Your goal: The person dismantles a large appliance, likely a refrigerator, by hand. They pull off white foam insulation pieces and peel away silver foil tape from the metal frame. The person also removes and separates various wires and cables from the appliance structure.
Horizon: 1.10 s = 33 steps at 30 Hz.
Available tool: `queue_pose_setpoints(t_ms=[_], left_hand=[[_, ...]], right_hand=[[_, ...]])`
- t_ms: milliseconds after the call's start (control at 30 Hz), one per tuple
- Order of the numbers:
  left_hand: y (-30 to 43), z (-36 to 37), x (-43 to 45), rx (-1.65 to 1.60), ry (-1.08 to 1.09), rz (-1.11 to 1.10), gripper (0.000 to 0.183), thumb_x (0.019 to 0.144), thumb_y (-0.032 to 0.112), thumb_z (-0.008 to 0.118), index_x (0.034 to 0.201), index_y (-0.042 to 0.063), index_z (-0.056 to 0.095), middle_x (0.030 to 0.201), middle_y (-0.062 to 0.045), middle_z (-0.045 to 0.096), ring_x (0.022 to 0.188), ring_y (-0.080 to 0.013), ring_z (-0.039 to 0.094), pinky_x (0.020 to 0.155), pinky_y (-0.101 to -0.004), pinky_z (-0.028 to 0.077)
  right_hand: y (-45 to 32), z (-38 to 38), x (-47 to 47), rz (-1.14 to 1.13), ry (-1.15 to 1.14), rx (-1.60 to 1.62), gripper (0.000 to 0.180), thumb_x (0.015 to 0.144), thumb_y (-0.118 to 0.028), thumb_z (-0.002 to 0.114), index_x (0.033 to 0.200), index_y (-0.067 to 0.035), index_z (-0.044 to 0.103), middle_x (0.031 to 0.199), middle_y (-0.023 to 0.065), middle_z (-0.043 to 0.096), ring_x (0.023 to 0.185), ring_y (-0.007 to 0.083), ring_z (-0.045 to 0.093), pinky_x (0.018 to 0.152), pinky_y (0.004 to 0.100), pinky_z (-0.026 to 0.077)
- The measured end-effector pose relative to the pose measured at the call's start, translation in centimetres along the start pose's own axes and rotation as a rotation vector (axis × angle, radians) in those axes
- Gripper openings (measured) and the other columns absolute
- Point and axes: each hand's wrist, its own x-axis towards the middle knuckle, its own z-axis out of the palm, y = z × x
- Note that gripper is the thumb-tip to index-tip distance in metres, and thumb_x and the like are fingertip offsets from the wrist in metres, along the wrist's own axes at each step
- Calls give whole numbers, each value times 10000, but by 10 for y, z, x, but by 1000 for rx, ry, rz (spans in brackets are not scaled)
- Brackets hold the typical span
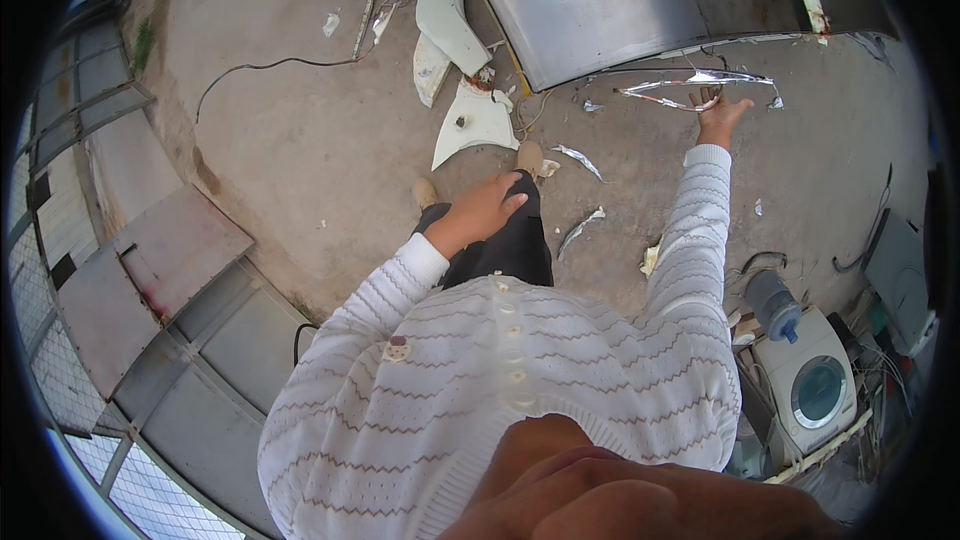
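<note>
My right hand (721, 115) reaches forward to a thin wire or tube loop partly wrapped in silver foil (739, 77). Its fingertips overlap the loop's near side, the palm is turned up and the thumb points outward; whether the fingers close on it cannot be made out. My left hand (484, 211) rests on my thigh near the knee, with nothing in it. Just beyond the loop is the edge of a large curved grey metal panel (615, 0). Torn foil strips (580, 161) lie on the ground near my foot.
White broken plastic or foam pieces (474, 120) lie ahead of my feet. A black cable (262, 66) curves over the concrete at the left. Metal panels (187, 240) stand along the left. At the right are a front-loading washer (806, 390) and a blue water jug (772, 300).
</note>
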Motion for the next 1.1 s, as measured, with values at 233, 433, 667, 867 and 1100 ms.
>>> queue_pose_setpoints(t_ms=[233, 433, 667, 867, 1100], left_hand=[[10, -34, -28, 95, 94, 37, 435, 903, 352, 499, 1199, 33, 500, 1081, -200, 579, 1013, -353, 543, 849, -407, 442], [-51, -42, -64, 122, 249, -161, 450, 884, 379, 522, 1193, 52, 522, 1063, -186, 596, 983, -348, 563, 834, -413, 449], [-121, -72, -130, -23, 495, -314, 457, 883, 390, 528, 1191, 52, 537, 1104, -169, 603, 1005, -319, 580, 825, -385, 460], [-215, -93, -206, -154, 656, -357, 454, 882, 380, 533, 1197, 52, 541, 1076, -172, 617, 945, -284, 615, 805, -367, 467], [-303, -134, -309, -403, 828, -511, 464, 887, 362, 544, 1224, 43, 523, 860, -108, 634, 715, -204, 622, 713, -317, 472]], right_hand=[[98, -132, -98, 181, 195, -64, 844, 885, -659, 244, 1442, -38, 122, 1471, 157, 213, 1351, 269, 251, 1085, 495, 159], [208, -188, -182, 550, 355, -221, 635, 920, -475, 406, 1408, -95, 260, 1351, 108, 391, 1249, 252, 388, 1016, 472, 296], [265, -148, -226, 508, -51, -1020, 535, 914, -442, 463, 1320, -101, 399, 1286, 99, 466, 1150, 232, 479, 974, 444, 353], [281, -91, -260, 322, -68, -1231, 443, 920, -414, 449, 1230, -99, 474, 1184, 61, 531, 1075, 196, 518, 914, 439, 401], [335, -38, -290, 303, -264, -1649, 370, 896, -371, 485, 1133, -88, 520, 1035, 37, 588, 929, 170, 577, 792, 382, 477]])
